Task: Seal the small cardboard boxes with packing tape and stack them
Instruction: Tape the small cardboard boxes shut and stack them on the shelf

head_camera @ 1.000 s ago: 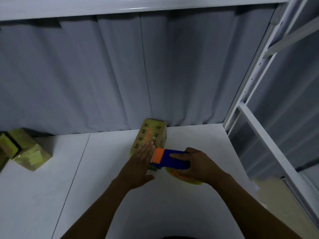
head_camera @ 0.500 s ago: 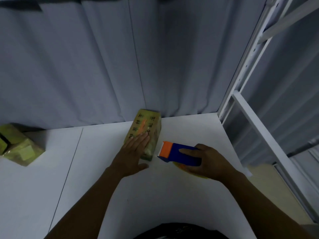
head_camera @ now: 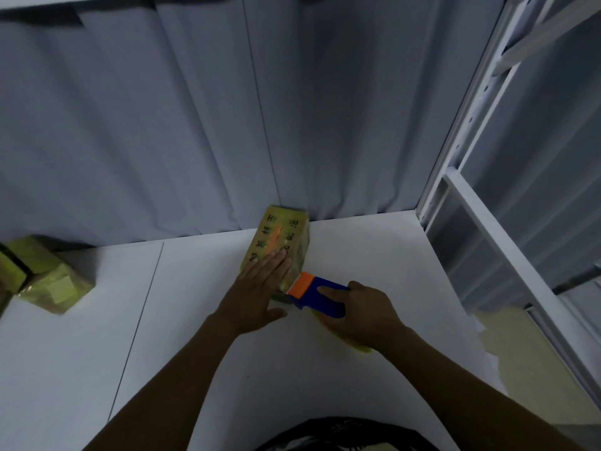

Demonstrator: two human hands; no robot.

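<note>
Two hands work on one small cardboard box [head_camera: 279,232] standing at the back edge of the worktop [head_camera: 357,255].
Your left hand [head_camera: 257,288] lies flat, fingers straight, on the box's near end. Your right hand [head_camera: 361,312] grips the tape dispenser [head_camera: 320,292]. Half a second ago it had swung clear to the right; now its orange mouth is back at the box's near right corner, so sealing seems unfinished, while other boxes [head_camera: 48,278] wait at the left edge.

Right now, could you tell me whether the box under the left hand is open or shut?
Shut: the box shows a flat top with no raised flaps, and the left hand lies flat on it.
</note>
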